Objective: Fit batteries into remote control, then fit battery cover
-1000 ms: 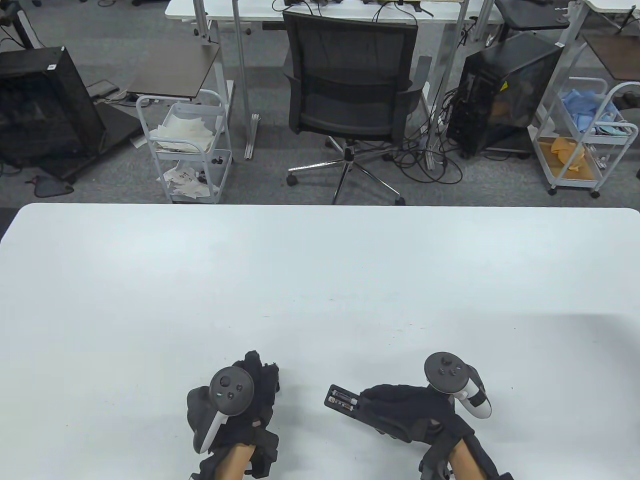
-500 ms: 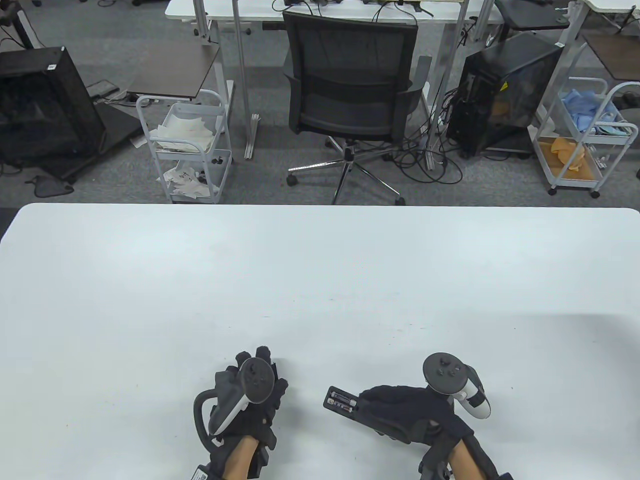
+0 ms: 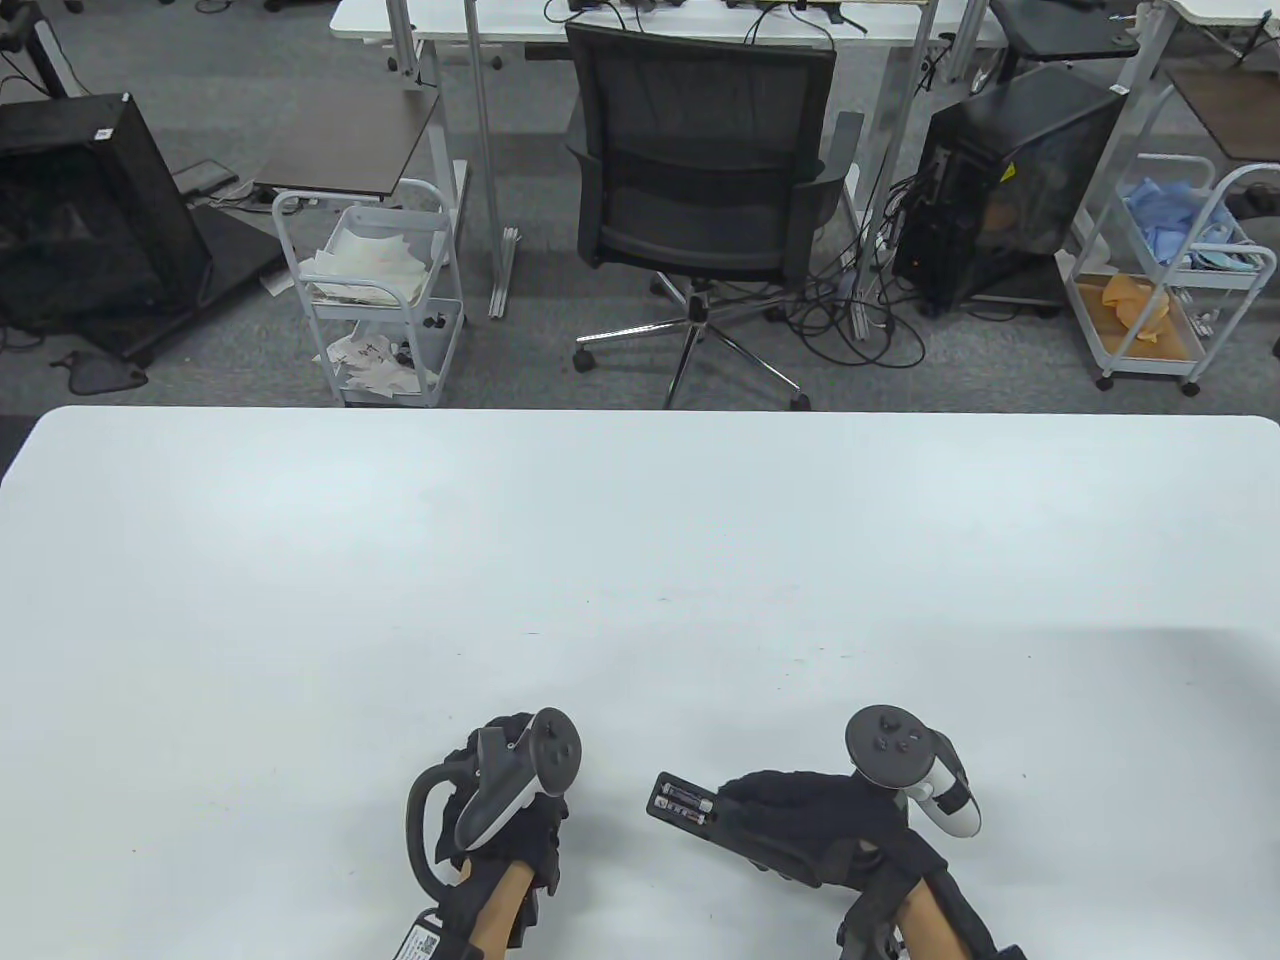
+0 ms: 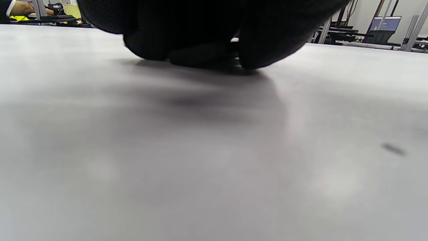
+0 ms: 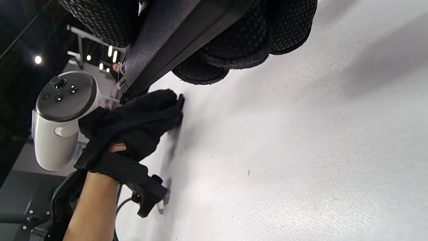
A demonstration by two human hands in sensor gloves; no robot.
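- Table view: white counter point(image 3: 640, 560), both hands low at 6 o'clock.
- Right hand point(image 3: 820, 820) grips remote control point(image 3: 690, 802), back up, compartment uncovered, two batteries point(image 3: 683, 800) seated.
- Left hand point(image 3: 505, 800), at remote's 9 o'clock, fingers curled down on counter; grasp cannot be told.

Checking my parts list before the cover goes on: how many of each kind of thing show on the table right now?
Remote control: 1
Batteries, seated in its open compartment: 2
Gloved hands: 2, left hand and right hand
Battery cover: 0 visible
Total: 5
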